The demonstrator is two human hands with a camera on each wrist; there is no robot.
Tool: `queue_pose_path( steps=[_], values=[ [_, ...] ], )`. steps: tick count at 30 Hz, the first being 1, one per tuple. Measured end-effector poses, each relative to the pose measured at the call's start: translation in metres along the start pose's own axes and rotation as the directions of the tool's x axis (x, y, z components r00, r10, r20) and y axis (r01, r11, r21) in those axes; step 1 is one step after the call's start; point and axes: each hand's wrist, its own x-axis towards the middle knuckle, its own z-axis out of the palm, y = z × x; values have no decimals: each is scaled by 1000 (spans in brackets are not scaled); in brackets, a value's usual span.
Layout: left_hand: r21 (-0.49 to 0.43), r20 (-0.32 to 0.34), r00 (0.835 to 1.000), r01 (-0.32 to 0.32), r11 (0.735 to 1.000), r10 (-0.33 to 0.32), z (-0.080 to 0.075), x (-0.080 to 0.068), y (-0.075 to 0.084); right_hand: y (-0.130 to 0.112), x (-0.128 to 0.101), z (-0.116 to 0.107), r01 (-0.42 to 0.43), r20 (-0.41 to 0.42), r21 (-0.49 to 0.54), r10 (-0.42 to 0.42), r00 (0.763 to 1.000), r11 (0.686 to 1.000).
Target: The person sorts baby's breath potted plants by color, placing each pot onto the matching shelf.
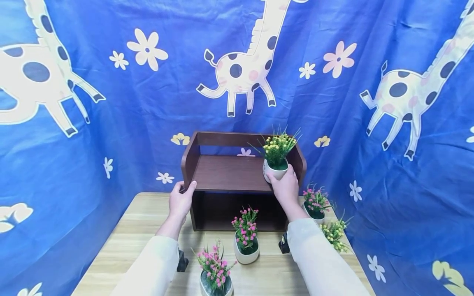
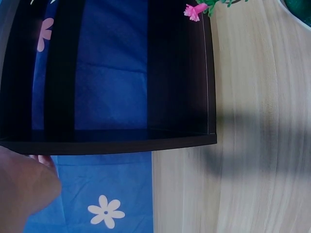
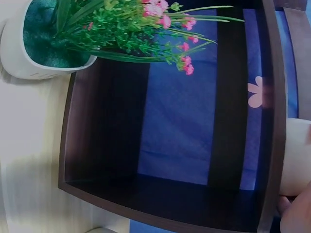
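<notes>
A blue giraffe-print curtain (image 1: 111, 135) backs a pale wooden counter (image 1: 122, 242). On the dark shelf unit (image 1: 229, 172), at the right end of its upper board, stands your yellow-flowered pot (image 1: 275, 168); your right hand (image 1: 285, 189) wraps its white base. The pot looks light, smooth and breakable, so grip the base, not the soft stems. Your left hand (image 1: 181, 201) clasps the shelf's left front edge. Three pink-flowered pots (image 1: 246, 242) and another yellow one (image 1: 335, 234) stand on the counter.

You have five potted plants around one shelf (image 1: 229, 172): three pink-flowered, two yellow-flowered, on one table (image 1: 122, 242).
</notes>
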Motion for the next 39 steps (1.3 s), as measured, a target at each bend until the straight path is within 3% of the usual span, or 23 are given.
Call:
queue_pose_path(
  steps=[15,29,39],
  values=[
    [-12,-1,1000,-2,1000,2,2,1,-1,4,1,5,-1,-46,13,1,999,1000],
    [-13,-23,1000,-12,1000,12,1,-1,1,-1,-2,4,-46,17,26,45,999,999],
    [-24,-16,1000,-9,1000,9,3,3,-4,1,-15,-1,-23,-7,76,23,1000,997]
  ],
)
